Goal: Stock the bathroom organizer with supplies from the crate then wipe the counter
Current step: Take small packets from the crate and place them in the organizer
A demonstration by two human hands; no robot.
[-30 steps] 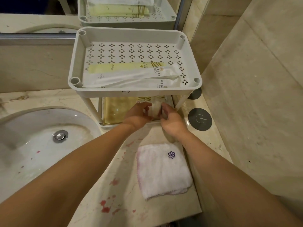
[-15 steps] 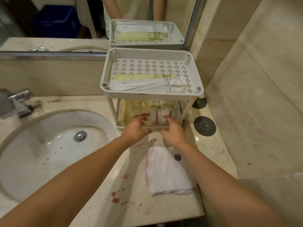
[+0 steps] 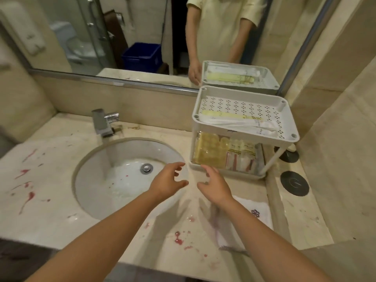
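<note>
Head view, the only one supplied. The organizer (image 3: 244, 137) stands at the right rear of the surface (image 3: 50, 210), against the wall below the mirror (image 3: 101, 37), a position that judges as keeping it clear of the sink (image 3: 122, 151) and within reach. Its top tray holds long sachets (image 3: 234, 119) laid flat. The lower tier holds a yellow pack (image 3: 209, 151) with striped packets (image 3: 242, 157) beside it, so stocking appears largely done. The crate (image 3: 142, 58) shows only as a reflection, on the floor behind the person. A towel (image 3: 252, 208) lies flat on the surface just in front of the organizer, partly under the right forearm, likely staged for wiping. Red stains (image 3: 179, 239) mark the surface near the front edge and at far left, so wiping is not yet done. The left hand (image 3: 168, 182) hangs over the sink's right rim, fingers loosely spread and slightly curved, holding nothing. The right hand (image 3: 213, 184) is likewise spread and empty, its fingertips close to the organizer's lower front corner; contact cannot be confirmed.
</note>
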